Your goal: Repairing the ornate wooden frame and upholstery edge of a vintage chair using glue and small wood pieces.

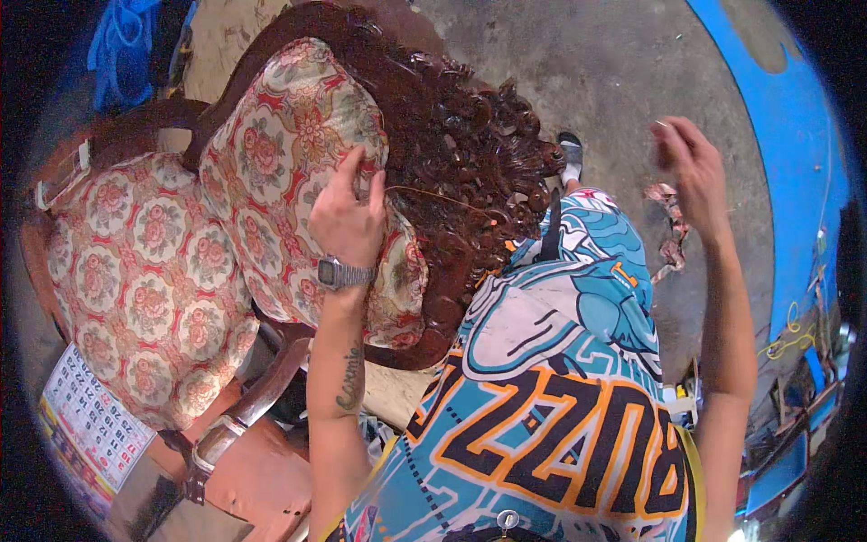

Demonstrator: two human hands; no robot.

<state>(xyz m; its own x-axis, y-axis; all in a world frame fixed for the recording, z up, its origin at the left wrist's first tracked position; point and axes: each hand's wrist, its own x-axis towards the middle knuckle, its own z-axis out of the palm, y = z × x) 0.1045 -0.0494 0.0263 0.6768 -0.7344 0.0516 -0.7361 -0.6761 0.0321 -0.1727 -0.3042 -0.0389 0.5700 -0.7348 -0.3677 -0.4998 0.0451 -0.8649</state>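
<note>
A dark brown wooden chair with a heavily carved crest (488,135) lies with its backrest toward me. Red and cream floral fabric covers its back panel (271,154) and its seat (149,280). My left hand (348,217), with a watch on the wrist, rests on the back panel by the carved edge, thumb and forefinger apart. A thin yellowish thread (442,194) runs from near that hand across the carving. Off to the right my right hand (695,176) is raised above the floor, slightly blurred, fingers bent together in a pinch. Anything between them is too small to make out.
A printed calendar sheet (95,420) lies at the lower left beside the seat. Crumpled fabric scraps (670,230) are on the concrete floor (623,72) under my right arm. A blue curved surface (754,86) borders the right, with yellow cord (790,339) and clutter below it.
</note>
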